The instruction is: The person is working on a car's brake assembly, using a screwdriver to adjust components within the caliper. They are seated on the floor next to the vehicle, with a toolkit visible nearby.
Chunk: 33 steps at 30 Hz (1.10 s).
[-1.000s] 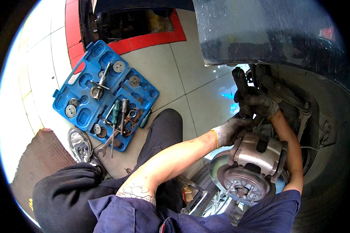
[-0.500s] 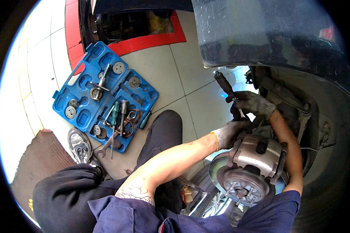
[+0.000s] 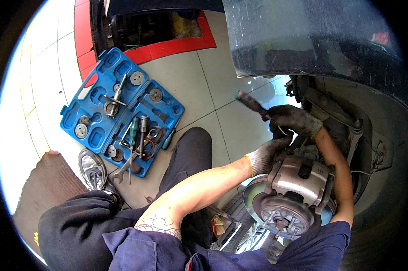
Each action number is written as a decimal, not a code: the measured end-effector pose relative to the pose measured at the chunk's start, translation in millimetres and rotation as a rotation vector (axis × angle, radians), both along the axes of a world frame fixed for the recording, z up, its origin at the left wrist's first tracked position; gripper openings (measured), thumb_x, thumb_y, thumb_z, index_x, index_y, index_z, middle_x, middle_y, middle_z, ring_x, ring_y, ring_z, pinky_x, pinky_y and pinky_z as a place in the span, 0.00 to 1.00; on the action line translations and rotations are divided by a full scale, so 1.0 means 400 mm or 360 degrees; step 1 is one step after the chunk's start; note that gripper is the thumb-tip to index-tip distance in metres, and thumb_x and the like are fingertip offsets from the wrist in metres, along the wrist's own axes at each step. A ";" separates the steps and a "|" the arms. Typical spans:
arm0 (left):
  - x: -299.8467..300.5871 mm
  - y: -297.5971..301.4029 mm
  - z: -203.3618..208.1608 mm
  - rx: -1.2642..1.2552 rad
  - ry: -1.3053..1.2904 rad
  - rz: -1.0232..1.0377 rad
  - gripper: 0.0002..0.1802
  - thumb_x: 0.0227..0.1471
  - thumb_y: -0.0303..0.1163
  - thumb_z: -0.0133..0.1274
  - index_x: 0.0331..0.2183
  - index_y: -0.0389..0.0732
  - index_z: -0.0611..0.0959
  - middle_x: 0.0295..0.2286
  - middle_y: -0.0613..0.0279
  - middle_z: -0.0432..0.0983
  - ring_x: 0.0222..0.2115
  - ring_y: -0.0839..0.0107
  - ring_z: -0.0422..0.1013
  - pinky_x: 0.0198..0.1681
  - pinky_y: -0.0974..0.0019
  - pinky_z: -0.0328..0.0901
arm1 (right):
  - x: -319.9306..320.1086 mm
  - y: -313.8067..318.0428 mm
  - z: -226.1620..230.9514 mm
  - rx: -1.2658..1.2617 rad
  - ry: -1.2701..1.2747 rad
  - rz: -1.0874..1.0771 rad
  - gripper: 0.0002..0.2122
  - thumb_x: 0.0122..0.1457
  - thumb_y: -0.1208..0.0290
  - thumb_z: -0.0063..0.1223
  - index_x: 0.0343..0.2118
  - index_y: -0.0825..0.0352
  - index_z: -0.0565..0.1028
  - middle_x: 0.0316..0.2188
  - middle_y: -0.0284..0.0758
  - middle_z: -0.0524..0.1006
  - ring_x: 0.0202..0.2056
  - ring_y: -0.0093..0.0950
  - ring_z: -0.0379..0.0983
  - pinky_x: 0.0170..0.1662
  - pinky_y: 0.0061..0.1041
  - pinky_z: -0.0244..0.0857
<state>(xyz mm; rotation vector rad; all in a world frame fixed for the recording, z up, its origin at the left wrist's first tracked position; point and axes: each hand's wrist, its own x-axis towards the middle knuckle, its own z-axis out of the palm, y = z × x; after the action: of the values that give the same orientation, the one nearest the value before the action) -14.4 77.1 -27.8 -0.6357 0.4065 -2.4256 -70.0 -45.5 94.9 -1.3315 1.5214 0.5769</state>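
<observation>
My right hand (image 3: 295, 121), in a dark-palmed work glove, is closed around a screwdriver (image 3: 252, 105) with a dark handle and green end. The handle sticks out to the left; a bright bit of metal shows below the fingers. Just beneath, my left hand (image 3: 268, 156), gloved too, is closed at the back of the brake caliper (image 3: 301, 177). Its fingertips are hidden, so what they grip cannot be seen. The caliper straddles a brake disc (image 3: 254, 195) around a hub (image 3: 283, 216) with several bare studs.
On the floor at left lies an open blue tool case (image 3: 81, 143) holding round discs, a screw tool and screwdrivers. An open-end wrench (image 3: 122, 172) overhangs its edge. A dark car body panel (image 3: 312, 40) hangs above. A wheel (image 3: 251, 239) lies below the hub. A red-edged pit (image 3: 158, 31) opens at the back.
The screwdriver's handle has swung left and down to a flatter angle. My right hand has turned with it; my left hand has stayed nearly in place.
</observation>
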 end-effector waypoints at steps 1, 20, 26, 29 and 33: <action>-0.021 -0.005 -0.008 -0.0047 -0.0090 0.0054 0.12 0.59 0.38 0.47 0.39 0.41 0.74 0.36 0.59 0.74 0.37 0.69 0.72 0.45 0.65 0.69 | 0.011 -0.004 0.005 -0.0008 0.0046 0.0022 0.25 0.51 0.62 0.59 0.48 0.74 0.71 0.32 0.36 0.77 0.31 0.25 0.74 0.37 0.25 0.71; -0.019 0.006 -0.005 -0.0081 0.0028 0.0006 0.17 0.62 0.38 0.43 0.46 0.37 0.73 0.43 0.55 0.73 0.43 0.68 0.71 0.51 0.65 0.67 | -0.054 -0.017 -0.011 -0.0049 0.0349 0.0632 0.22 0.55 0.58 0.56 0.48 0.69 0.73 0.36 0.37 0.79 0.35 0.27 0.77 0.42 0.27 0.72; -0.025 0.008 -0.025 -0.0182 -0.0162 0.0081 0.16 0.63 0.38 0.42 0.46 0.37 0.71 0.43 0.53 0.72 0.44 0.67 0.71 0.52 0.66 0.66 | -0.042 -0.011 -0.027 -0.0057 0.0373 0.0683 0.21 0.57 0.53 0.52 0.46 0.65 0.76 0.34 0.36 0.80 0.32 0.26 0.76 0.37 0.27 0.72; -0.026 0.006 -0.015 -0.0055 -0.0121 -0.0113 0.16 0.62 0.38 0.43 0.44 0.36 0.74 0.41 0.54 0.75 0.40 0.68 0.73 0.47 0.65 0.69 | -0.048 -0.013 -0.031 -0.0022 0.0495 0.0833 0.22 0.57 0.51 0.52 0.46 0.65 0.76 0.33 0.36 0.80 0.31 0.25 0.76 0.36 0.27 0.72; -0.012 0.008 -0.007 -0.0087 -0.0098 -0.0142 0.15 0.63 0.38 0.42 0.44 0.37 0.72 0.41 0.53 0.73 0.41 0.67 0.72 0.49 0.65 0.67 | -0.019 -0.010 -0.010 0.0139 0.0609 0.0687 0.23 0.57 0.50 0.53 0.43 0.67 0.76 0.33 0.37 0.80 0.30 0.25 0.76 0.36 0.26 0.72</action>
<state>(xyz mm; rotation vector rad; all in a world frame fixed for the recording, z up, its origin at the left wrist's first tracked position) -19.2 80.2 -30.6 -0.5756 0.3510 -2.5419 -77.8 -49.4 90.9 -1.5529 1.4860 1.2150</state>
